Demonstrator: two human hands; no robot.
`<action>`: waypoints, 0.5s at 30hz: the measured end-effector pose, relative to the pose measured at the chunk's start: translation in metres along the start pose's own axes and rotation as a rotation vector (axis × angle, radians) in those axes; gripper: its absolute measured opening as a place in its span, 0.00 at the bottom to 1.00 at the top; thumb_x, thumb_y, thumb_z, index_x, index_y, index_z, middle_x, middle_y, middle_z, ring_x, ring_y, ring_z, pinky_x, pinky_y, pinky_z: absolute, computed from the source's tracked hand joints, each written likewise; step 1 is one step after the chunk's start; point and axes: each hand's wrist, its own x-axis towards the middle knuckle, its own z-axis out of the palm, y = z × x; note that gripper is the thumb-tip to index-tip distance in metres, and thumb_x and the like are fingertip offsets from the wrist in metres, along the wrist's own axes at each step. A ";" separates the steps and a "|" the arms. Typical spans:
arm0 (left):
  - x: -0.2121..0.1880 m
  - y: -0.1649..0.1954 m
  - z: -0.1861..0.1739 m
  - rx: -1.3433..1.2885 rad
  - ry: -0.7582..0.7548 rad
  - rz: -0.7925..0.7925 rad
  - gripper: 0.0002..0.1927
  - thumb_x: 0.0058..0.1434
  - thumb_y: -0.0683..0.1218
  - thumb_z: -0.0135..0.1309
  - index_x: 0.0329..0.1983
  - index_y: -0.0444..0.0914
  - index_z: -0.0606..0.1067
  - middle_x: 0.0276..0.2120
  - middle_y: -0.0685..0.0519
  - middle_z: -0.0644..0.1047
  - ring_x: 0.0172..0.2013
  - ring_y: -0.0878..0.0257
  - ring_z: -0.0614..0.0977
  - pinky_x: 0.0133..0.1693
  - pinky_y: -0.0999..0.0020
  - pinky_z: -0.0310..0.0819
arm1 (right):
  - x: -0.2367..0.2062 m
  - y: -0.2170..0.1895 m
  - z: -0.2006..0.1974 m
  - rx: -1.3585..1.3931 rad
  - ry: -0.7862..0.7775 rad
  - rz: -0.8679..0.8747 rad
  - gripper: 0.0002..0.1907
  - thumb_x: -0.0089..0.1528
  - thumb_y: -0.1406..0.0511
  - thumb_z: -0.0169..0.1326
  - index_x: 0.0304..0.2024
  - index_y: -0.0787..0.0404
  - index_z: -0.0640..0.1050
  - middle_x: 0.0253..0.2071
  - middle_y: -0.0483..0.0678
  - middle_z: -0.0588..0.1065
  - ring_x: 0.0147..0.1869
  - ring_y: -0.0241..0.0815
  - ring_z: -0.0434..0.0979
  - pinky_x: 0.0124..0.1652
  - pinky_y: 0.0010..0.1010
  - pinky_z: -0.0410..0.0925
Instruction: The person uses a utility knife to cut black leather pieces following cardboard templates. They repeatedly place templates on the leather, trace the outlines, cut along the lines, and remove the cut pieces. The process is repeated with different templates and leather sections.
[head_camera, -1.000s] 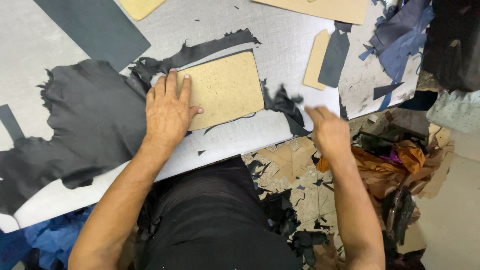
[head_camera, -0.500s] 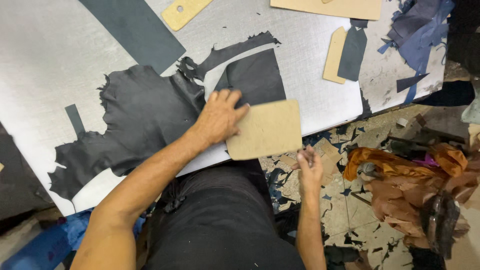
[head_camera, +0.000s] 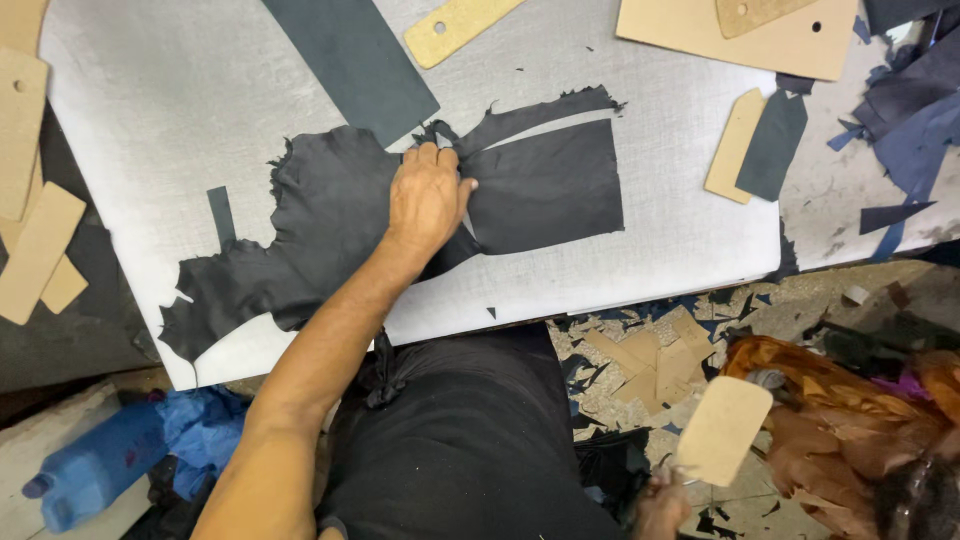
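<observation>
left hand (head_camera: 428, 200) flat, fingers spread, pressing black leather hide (head_camera: 330, 230) on white table (head_camera: 150, 130), beside cut rectangle (head_camera: 545, 185). right hand (head_camera: 662, 505) low off table edge, closed on tan cardboard template (head_camera: 722, 430). likely between cuts; needs template laid on fresh leather.

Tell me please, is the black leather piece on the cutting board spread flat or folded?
Spread flat: the black leather lies open on the white board under the left hand.

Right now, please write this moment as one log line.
left hand pressing black leather | right hand holding tan template beside table
</observation>
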 end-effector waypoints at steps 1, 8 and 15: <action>0.002 0.008 0.000 0.048 -0.022 -0.042 0.20 0.53 0.52 0.69 0.39 0.34 0.76 0.38 0.43 0.77 0.42 0.46 0.78 0.43 0.51 0.73 | -0.004 0.002 0.009 -0.120 0.039 0.017 0.09 0.71 0.64 0.54 0.48 0.63 0.74 0.36 0.47 0.77 0.27 0.33 0.69 0.24 0.23 0.62; 0.003 0.044 -0.003 0.256 -0.089 -0.257 0.23 0.51 0.58 0.70 0.34 0.35 0.78 0.34 0.46 0.77 0.37 0.51 0.79 0.39 0.50 0.68 | -0.039 -0.096 0.199 -0.558 -0.465 -0.867 0.11 0.68 0.70 0.55 0.51 0.70 0.78 0.41 0.57 0.80 0.37 0.42 0.82 0.34 0.33 0.78; -0.005 0.055 -0.001 0.011 0.029 -0.233 0.10 0.56 0.48 0.64 0.32 0.38 0.78 0.32 0.48 0.78 0.38 0.52 0.79 0.42 0.51 0.66 | -0.121 -0.202 0.416 -1.210 -0.826 -1.158 0.19 0.63 0.56 0.62 0.36 0.68 0.79 0.30 0.63 0.78 0.37 0.65 0.78 0.38 0.51 0.68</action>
